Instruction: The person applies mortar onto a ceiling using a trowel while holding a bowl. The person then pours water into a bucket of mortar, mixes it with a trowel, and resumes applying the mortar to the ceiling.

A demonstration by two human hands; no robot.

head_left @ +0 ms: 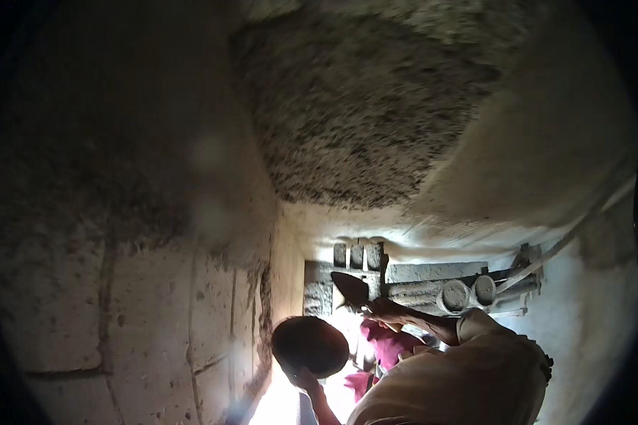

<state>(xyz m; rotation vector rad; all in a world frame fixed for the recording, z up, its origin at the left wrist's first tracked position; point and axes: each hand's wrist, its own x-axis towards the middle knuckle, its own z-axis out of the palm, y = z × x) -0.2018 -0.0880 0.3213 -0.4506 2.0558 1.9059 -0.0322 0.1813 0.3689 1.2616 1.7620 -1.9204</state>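
My left hand [305,380] grips the edge of a dark round pan [310,347] beside the left wall. Its inside is in shadow, so I cannot tell what it holds. My right hand [381,309] is closed round the handle of a pointed trowel [351,288]. The trowel's dark blade points up and left, above the pan and apart from it. My right arm, in a light sleeve [478,324], reaches leftward across the lower middle. Glare washes out the area between the two hands.
A rough, dark patch [361,106] covers part of the smooth plastered surface [546,134]. Cracked wall [149,319] stands at left. Planks [436,272] lie beyond my right arm, with two round buckets [454,297] among them. Magenta cloth [390,345] shows below my right hand.
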